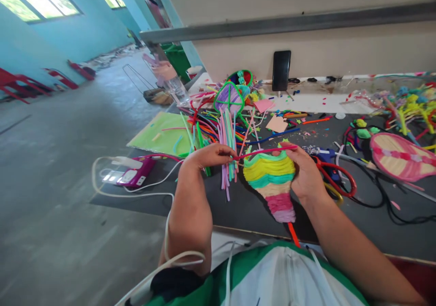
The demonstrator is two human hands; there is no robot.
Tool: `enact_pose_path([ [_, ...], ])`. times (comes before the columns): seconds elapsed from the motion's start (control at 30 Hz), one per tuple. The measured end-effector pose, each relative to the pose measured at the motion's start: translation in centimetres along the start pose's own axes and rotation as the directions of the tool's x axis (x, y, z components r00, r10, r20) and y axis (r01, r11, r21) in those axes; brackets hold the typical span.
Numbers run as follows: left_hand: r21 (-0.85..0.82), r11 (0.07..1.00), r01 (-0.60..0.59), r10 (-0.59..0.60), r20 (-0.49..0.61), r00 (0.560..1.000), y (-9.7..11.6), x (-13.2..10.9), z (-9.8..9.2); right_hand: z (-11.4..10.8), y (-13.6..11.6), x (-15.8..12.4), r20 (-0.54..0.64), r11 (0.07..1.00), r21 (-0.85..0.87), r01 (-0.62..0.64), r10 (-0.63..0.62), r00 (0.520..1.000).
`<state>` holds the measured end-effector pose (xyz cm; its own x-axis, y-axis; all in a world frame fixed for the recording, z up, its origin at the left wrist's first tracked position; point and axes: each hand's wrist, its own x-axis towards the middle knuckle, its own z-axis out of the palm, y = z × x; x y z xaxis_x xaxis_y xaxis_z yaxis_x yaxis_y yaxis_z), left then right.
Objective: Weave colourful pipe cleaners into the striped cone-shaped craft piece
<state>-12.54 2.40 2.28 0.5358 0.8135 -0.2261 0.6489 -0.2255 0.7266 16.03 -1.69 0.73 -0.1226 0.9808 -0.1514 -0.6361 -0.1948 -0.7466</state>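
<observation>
"Biggest first?"

"Dark table, cluttered. Striped fan on or just above it, can't tell which, between the hands, orange handle toward the person."

"Hands?"

"Left hand: fingertips closed in a pinch on the pink stem's left end. Right hand: thumb and fingers pinch the other end, by the fan's right edge. Gripping the fan too? Can't tell."

"Stem?"

"Thin, drawn across the fan's top."

"Step?"

"Lining it up, I'd say. Next calls for a steady pinch at both ends."
</observation>
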Motion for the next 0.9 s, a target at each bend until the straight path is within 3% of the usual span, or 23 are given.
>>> enact_pose_path([
  [0.33,-0.134,0.990,0.040,-0.038,0.019,0.999,0.6,-0.1,0.3,0.0,0.2,0.0,-0.057,1.000,-0.011,0.028,-0.028,0.998],
  [0.57,-0.180,0.982,-0.053,0.029,-0.133,0.991,2.3,1.0,1.6,-0.1,0.3,-0.1,-0.057,0.999,-0.020,0.031,-0.032,0.998],
  [0.7,-0.274,0.961,-0.039,0.019,-0.077,0.997,2.8,1.5,2.5,-0.3,0.5,0.1,-0.067,0.999,-0.031,0.029,-0.031,0.997],
  [0.9,-0.138,0.988,-0.067,0.046,-0.152,0.987,3.3,1.8,2.9,-0.3,0.5,0.1,-0.068,0.998,-0.041,0.042,-0.045,0.997],
])
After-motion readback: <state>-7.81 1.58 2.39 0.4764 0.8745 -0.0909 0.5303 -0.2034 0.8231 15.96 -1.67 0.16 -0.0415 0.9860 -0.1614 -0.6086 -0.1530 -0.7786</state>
